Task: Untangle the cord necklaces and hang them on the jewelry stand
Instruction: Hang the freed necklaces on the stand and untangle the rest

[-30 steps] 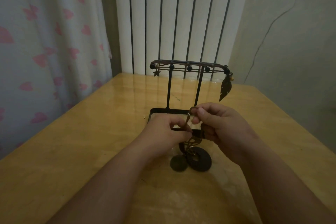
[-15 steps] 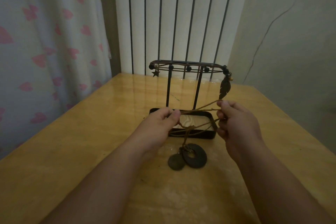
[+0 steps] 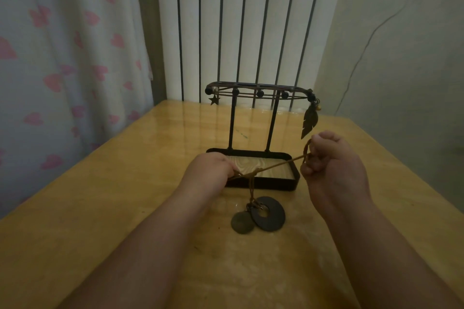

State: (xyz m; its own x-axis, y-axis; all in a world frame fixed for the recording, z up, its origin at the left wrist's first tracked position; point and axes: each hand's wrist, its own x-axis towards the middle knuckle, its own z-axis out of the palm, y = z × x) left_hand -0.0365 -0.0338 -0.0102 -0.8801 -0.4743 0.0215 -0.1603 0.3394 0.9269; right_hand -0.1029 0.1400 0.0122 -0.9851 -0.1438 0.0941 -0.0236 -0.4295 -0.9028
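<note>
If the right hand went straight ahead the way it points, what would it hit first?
Probably the feather pendant hanging at the right end of the jewelry stand, just beyond the right hand, though depth is unclear.

Glossy yellow wooden table, white curtain with pink hearts, white vertical slats, pale wall

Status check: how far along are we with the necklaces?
Done: a feather pendant already hangs from the stand. In hand: left hand and right hand pull the brown cord taut, a knot at its middle; ring pendant and round pendant lie on the table. Left: free the knot, hang both.
</note>
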